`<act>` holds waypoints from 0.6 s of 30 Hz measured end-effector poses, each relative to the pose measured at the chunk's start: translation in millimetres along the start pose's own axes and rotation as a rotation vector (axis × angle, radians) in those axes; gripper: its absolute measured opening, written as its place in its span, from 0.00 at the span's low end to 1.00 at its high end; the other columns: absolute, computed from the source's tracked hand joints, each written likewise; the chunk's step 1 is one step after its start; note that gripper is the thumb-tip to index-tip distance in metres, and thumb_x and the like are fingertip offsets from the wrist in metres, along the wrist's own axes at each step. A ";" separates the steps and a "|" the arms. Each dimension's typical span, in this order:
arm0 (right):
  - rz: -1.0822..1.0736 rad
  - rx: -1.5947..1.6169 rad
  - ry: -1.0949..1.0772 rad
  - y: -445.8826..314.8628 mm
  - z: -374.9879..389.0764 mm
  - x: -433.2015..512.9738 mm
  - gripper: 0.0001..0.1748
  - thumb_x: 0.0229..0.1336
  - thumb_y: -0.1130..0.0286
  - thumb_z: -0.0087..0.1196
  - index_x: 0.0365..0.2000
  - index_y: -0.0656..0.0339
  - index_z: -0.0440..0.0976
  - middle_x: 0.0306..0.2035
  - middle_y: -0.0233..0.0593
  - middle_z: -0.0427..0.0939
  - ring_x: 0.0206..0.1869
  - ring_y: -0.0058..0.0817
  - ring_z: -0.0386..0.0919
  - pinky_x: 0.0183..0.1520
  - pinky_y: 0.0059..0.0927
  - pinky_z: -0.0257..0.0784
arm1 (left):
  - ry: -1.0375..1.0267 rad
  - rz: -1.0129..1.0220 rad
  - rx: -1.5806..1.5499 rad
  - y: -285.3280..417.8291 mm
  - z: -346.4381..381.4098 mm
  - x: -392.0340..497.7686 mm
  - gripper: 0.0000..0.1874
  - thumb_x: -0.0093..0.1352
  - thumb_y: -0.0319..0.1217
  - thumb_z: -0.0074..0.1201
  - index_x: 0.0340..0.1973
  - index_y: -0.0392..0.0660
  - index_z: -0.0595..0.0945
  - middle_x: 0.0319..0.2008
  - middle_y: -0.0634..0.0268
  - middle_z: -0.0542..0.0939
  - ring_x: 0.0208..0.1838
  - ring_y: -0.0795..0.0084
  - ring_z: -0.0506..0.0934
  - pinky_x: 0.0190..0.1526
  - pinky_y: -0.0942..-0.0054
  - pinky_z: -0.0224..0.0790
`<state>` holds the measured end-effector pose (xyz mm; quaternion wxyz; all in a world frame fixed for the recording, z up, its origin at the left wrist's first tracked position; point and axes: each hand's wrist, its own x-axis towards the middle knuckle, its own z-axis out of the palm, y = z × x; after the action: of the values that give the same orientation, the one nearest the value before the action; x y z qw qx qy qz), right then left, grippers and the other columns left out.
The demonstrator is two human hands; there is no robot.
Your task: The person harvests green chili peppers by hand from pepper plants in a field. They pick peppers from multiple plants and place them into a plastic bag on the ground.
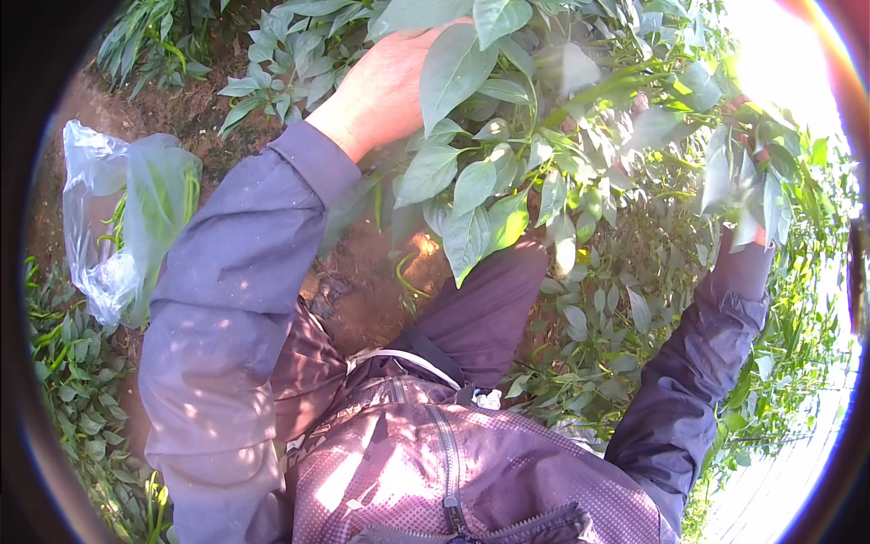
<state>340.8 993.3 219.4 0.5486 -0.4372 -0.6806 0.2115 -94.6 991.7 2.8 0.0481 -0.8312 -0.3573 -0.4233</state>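
Note:
My left hand [387, 88] reaches into the top of a leafy pepper plant [469, 183]. Broad green leaves cover its fingers, so what they touch or hold is hidden. At the right, my right hand [760, 234] is mostly behind leaves of the same greenery; only bits of skin show, and its grip cannot be made out. A curved green chili pepper [406, 277] shows low under the plant, above the soil. To the left of my left sleeve, a clear plastic bag [98, 204] holds several long green peppers [190, 190].
Bare brown soil [95, 102] runs between the plant rows. More pepper plants stand at the lower left [88, 408], the upper left [160, 41] and along the right [612, 326]. My bent knee [496, 299] is close beneath the foliage. Strong glare washes out the upper right.

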 end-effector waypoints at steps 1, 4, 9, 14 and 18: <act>-0.006 0.010 0.006 -1.2 -5.4 -1.1 0.22 0.72 0.69 0.50 0.61 0.69 0.71 0.60 0.48 0.75 0.57 0.36 0.77 0.60 0.38 0.74 | 0.005 0.005 -0.004 0.6 0.2 0.6 0.31 0.66 0.27 0.62 0.65 0.43 0.73 0.62 0.60 0.77 0.61 0.59 0.78 0.60 0.66 0.75; -0.012 0.038 0.016 2.1 -19.1 -0.1 0.22 0.72 0.69 0.50 0.61 0.69 0.71 0.61 0.49 0.75 0.58 0.37 0.77 0.61 0.38 0.74 | 0.049 0.073 0.170 4.3 -2.7 -0.3 0.32 0.67 0.30 0.60 0.68 0.43 0.71 0.64 0.57 0.77 0.61 0.57 0.79 0.59 0.66 0.76; -0.021 0.087 0.023 3.5 -28.7 11.3 0.22 0.72 0.70 0.49 0.62 0.69 0.70 0.62 0.51 0.74 0.60 0.39 0.76 0.63 0.40 0.73 | 0.149 0.150 0.017 10.4 -3.1 1.2 0.30 0.69 0.34 0.57 0.67 0.43 0.73 0.67 0.54 0.75 0.62 0.54 0.79 0.59 0.63 0.76; -0.210 0.069 -0.019 -65.1 -29.9 7.3 0.22 0.73 0.71 0.48 0.62 0.70 0.70 0.62 0.52 0.73 0.62 0.41 0.76 0.64 0.41 0.73 | 0.103 0.168 0.275 4.0 -2.6 -1.6 0.29 0.69 0.34 0.56 0.66 0.43 0.74 0.67 0.54 0.75 0.62 0.53 0.79 0.60 0.61 0.76; -0.560 -0.746 0.000 -82.6 -22.8 -8.9 0.25 0.70 0.68 0.58 0.62 0.69 0.69 0.54 0.49 0.80 0.49 0.35 0.84 0.52 0.31 0.82 | 0.203 0.146 0.277 8.0 0.6 -3.0 0.22 0.67 0.30 0.54 0.57 0.46 0.80 0.55 0.64 0.83 0.63 0.63 0.77 0.65 0.65 0.70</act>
<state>332.2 937.9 284.9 0.3896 -0.4039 -0.8021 -0.2041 -90.3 984.4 2.0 0.2286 -0.7933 -0.3444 -0.4470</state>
